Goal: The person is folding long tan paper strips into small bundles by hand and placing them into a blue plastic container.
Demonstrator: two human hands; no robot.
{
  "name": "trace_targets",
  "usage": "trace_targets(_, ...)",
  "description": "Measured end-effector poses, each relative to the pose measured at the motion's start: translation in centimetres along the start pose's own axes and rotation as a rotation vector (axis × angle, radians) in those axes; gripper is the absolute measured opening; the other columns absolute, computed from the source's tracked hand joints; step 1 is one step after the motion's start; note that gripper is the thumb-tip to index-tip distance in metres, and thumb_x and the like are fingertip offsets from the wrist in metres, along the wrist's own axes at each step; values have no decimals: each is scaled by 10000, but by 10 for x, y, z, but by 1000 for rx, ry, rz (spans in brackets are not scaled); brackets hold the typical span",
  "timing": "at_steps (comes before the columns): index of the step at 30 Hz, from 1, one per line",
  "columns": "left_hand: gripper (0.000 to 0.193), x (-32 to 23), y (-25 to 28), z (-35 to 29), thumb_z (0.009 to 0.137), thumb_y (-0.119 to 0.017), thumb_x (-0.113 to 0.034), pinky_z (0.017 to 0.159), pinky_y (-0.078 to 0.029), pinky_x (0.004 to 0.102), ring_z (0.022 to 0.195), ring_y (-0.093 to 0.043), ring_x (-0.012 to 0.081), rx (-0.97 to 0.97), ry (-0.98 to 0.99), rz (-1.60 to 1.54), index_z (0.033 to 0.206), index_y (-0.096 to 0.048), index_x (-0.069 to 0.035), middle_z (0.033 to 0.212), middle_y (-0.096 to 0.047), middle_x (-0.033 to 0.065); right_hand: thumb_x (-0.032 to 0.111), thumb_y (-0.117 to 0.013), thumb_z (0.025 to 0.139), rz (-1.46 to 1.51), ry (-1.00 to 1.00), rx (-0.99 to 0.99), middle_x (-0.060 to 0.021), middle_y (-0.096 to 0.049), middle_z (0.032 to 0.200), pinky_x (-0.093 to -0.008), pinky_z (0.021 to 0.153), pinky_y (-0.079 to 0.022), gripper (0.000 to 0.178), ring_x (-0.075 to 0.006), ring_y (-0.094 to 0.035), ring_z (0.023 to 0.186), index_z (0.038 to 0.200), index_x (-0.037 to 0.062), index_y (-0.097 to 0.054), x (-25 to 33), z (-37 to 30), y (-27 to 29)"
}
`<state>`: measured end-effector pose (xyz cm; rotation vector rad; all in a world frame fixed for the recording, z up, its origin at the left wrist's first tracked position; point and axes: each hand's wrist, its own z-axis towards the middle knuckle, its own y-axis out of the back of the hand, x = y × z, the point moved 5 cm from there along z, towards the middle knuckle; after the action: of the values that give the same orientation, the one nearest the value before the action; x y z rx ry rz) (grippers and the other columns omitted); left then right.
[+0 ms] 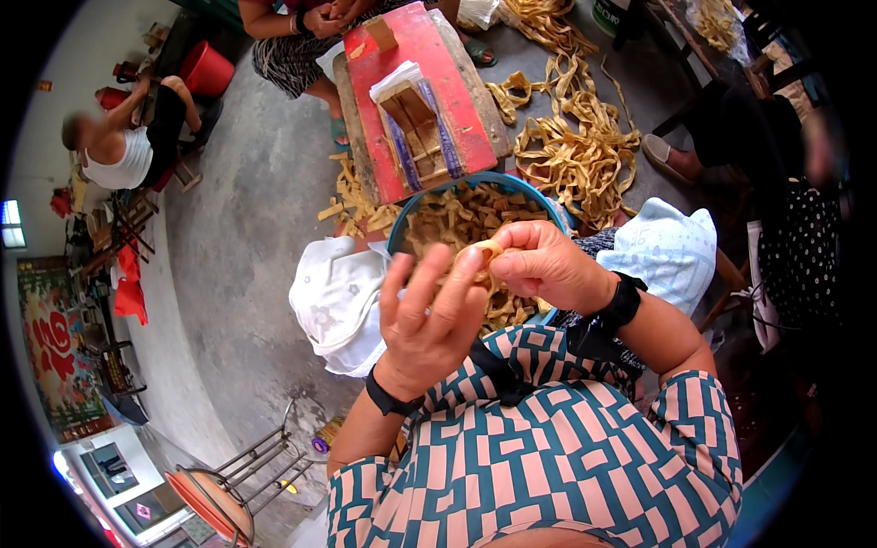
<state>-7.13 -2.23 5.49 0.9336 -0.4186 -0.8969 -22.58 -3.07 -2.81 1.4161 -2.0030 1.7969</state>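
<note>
A tan, ribbon-like strip [491, 248] is held up between my hands over a blue tub [395, 239]. My right hand [548, 267] pinches it between thumb and bent fingers. At the strip's other side, my left hand [431, 310] has its index fingertip against it; the other fingers are raised apart and slightly blurred, and the thumb is hard to make out. Many short, folded tan pieces [448, 215] fill the tub, partly hidden behind my hands. Dark bands circle both my wrists.
Beyond the tub stands a red-topped bench [384, 173] bearing a small wooden frame [416, 119]. Long tan strips [580, 151] heap on the floor at its right, short pieces [354, 203] at its left. White cloth [338, 297] and blue cloth [667, 251] flank the tub. Other people sit nearby.
</note>
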Motion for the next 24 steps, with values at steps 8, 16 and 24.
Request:
trace_targets(8, 195, 13, -12, -7, 841, -713, -107, 1181, -277, 595, 1258, -587, 301, -33, 214, -76, 1032, -731, -138, 1277, -693, 63, 224, -642, 1027, -236, 103, 153, 56, -590, 836, -171, 578, -381, 175, -1, -487, 689, 1092, 61, -642, 0, 1, 1)
trace_targets(16, 174, -1, -18, -9, 847, -765, -145, 757, -526, 380, 771, -642, 244, 33, 58, -161, 1005, -722, -87, 960, -681, 48, 94, -643, 1009, -328, 199, -68, 1, -618, 1037, -173, 713, -458, 297, -13, -544, 840, 1291, 37, -567, -4, 1, 13)
trace_targets(24, 160, 21, -48, -19, 857, -805, -122, 593, -489, 337, 642, -641, 249, 145, 580, -853, 931, -701, -27, 743, -670, 90, 83, -635, 1006, -315, 207, -15, 40, -632, 936, -202, 744, -483, 387, -16, -567, 842, 1379, 0, -576, 2, -2, 0)
